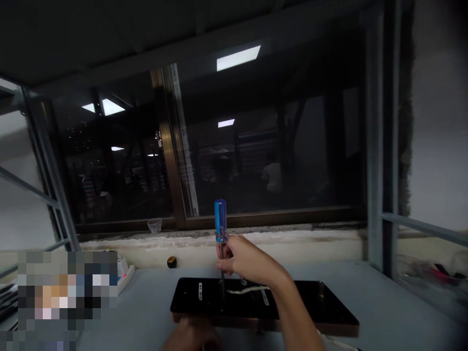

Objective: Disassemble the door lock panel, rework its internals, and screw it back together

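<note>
My right hand (234, 256) is closed around the shaft of a screwdriver (221, 222) with a clear blue handle. The screwdriver stands nearly upright, its shaft running down to a flat black panel (307, 304) with brownish edges. White labels and a pale wire (248, 290) show on the panel's top, the wire partly behind my right wrist. My left hand (192, 334) is low in the view, close to the panel's front edge. It is smeared by motion, and its fingers cannot be made out.
The panel lies on a grey-blue tabletop (146, 297). Behind it, a small dark knob-like thing (171, 262) stands by the wall, and a clear cup (154, 225) sits on the window ledge. A white power strip (126, 279) is at left; metal frame posts (380, 146) flank the table.
</note>
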Motion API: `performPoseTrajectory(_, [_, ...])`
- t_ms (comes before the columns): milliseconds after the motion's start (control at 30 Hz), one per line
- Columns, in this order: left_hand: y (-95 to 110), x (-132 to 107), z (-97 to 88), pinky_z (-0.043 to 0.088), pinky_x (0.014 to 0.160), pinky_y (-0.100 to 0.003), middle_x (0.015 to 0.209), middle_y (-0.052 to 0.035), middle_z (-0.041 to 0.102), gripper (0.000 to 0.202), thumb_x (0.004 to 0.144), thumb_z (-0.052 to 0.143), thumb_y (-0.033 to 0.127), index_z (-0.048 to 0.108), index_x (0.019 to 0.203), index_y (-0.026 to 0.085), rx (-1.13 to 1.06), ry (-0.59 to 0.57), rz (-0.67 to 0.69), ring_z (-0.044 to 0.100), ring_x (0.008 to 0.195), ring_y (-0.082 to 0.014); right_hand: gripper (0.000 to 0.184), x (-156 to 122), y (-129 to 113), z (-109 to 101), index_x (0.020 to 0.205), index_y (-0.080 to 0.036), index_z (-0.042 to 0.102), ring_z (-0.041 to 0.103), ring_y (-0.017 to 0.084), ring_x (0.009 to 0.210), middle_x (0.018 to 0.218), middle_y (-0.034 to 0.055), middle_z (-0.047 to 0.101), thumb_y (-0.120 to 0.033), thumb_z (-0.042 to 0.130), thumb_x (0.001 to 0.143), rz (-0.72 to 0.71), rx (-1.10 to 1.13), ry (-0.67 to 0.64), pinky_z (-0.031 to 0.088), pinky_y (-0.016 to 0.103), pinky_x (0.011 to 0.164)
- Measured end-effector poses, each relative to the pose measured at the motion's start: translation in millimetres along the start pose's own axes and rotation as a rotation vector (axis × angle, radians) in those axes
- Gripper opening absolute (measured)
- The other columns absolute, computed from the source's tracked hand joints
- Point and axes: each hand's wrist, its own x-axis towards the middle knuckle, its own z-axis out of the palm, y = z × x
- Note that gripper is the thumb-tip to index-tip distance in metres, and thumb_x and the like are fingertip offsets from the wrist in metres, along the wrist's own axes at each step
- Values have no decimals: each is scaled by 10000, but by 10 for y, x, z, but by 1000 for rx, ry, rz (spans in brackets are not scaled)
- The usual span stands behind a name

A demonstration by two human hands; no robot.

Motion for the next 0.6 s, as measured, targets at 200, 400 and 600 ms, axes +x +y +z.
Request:
performPoseTrajectory(200, [63, 321, -307, 394, 601, -201, 724, 5, 627, 166, 687, 535, 155, 642, 812, 173, 16, 245, -15, 533, 645, -115, 105, 53, 56, 67, 644, -185, 469, 517, 93, 508, 513, -63, 495, -165, 570, 627, -17, -6, -40, 348, 190, 476])
performPoseTrajectory(400, [122, 607, -556, 338, 517, -173, 669, 54, 603, 181, 568, 600, 124, 665, 724, 188, 129, -149, 4, 513, 620, -105, 100, 66, 61, 78, 667, -183, 478, 509, 94, 496, 510, -62, 500, -160, 566, 625, 2, -17, -75, 330, 187, 447])
performPoseTrajectory(600, [177, 671, -648, 373, 521, -173, 611, 60, 620, 208, 549, 631, 106, 695, 722, 205, 22, -285, -59, 562, 619, -120, 153, 19, 13, 48, 766, -170, 541, 539, 95, 568, 589, -45, 555, -100, 546, 631, -1, -12, -111, 365, 185, 506])
